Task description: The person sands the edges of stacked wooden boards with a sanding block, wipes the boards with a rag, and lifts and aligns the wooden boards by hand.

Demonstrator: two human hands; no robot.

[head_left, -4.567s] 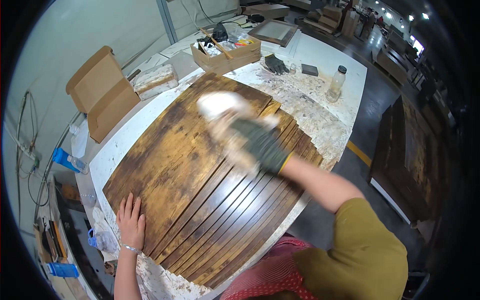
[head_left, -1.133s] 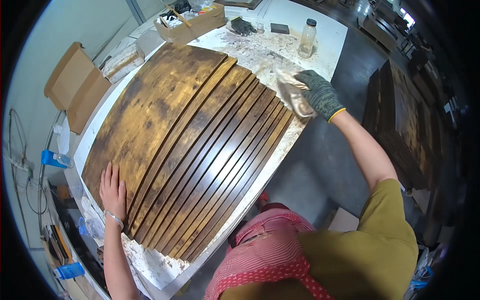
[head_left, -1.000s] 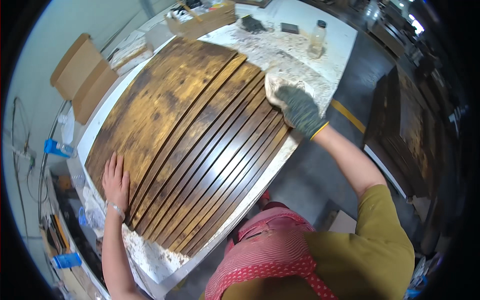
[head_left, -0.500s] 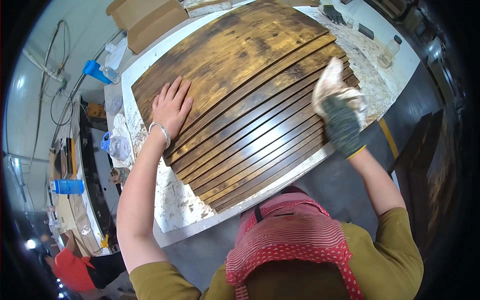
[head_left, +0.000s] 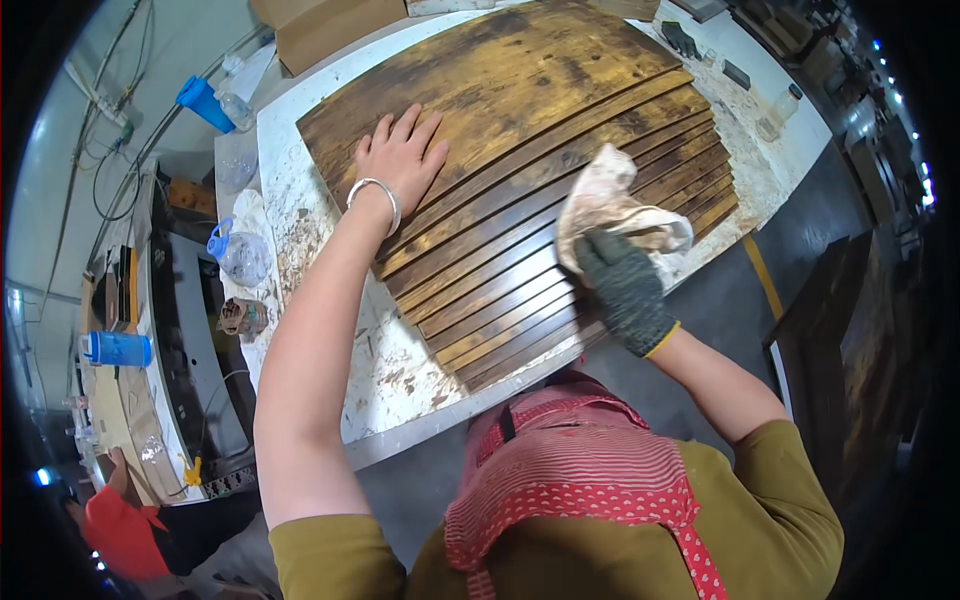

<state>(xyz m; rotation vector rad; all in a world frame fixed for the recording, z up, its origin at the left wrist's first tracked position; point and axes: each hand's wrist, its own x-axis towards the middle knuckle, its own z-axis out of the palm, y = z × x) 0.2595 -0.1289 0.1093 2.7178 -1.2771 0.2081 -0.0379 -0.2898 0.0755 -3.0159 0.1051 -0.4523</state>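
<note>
Stained white bench (head_left: 330,330) bears dark slatted panel (head_left: 520,150); left hand (head_left: 400,160) flat, gloved right hand (head_left: 625,290) grips rag (head_left: 610,205).

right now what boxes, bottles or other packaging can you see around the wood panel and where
cardboard box: top edge, beyond the panel, brown, flaps open.
clear plastic bottle: left of the table, lying down, blue cap.
small clear bottle: table's far right corner, upright, pale liquid inside.
blue container: on the left shelf, cylinder shape.
No signs or screens show.
</note>
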